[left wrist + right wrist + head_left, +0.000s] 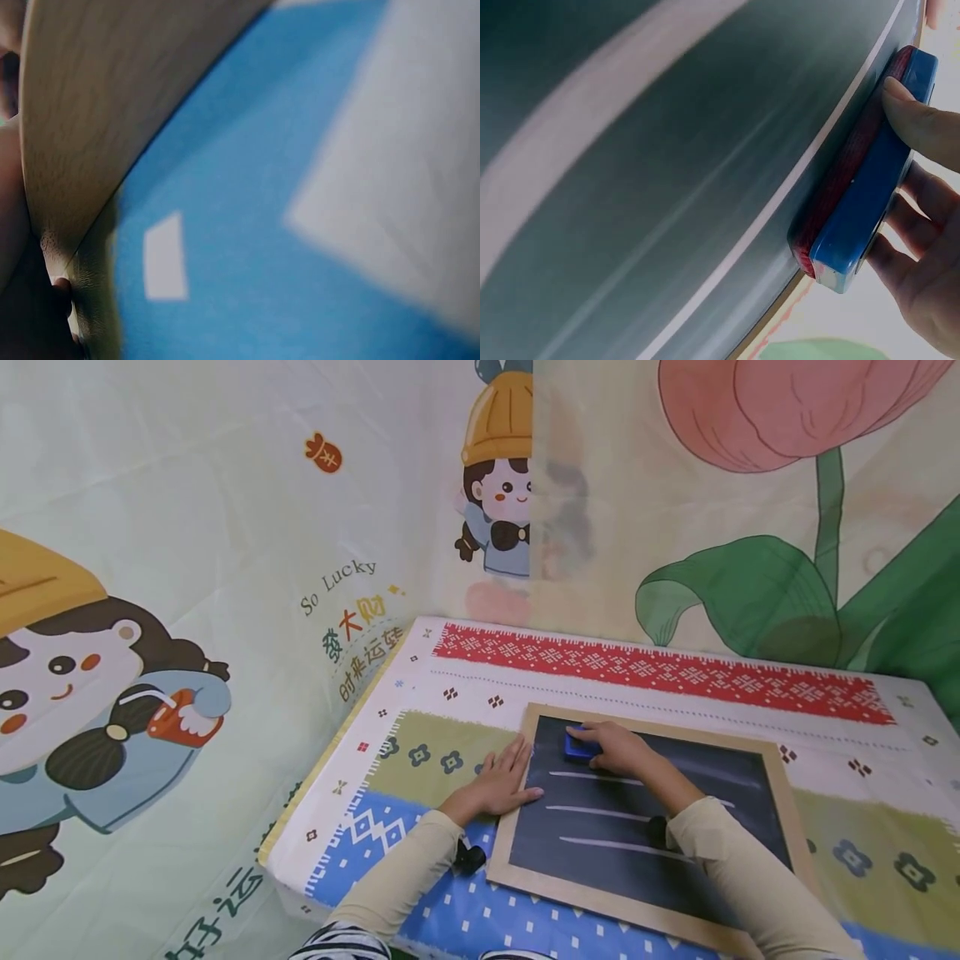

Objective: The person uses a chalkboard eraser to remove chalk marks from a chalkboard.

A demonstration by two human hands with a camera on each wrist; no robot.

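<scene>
A chalkboard with a light wooden frame (507, 837) lies on the table, several pale chalk lines (596, 813) running across its dark surface. Near its upper left corner my right hand (621, 750) grips a blue board eraser (577, 747). The right wrist view shows thumb and fingers on opposite sides of the eraser (864, 191), its dark red felt against the board and a chalk line close beside it. My left hand (491, 783) rests with extended fingers on the left side of the frame, thumb reaching over the board. Only parts of that hand show at the left wrist view's edge.
A patterned cloth (442, 893) in blue, green, white and red covers the table. Printed curtains (247, 568) hang along the left and back edges. Small black wrist devices show below the left hand and by the right cuff.
</scene>
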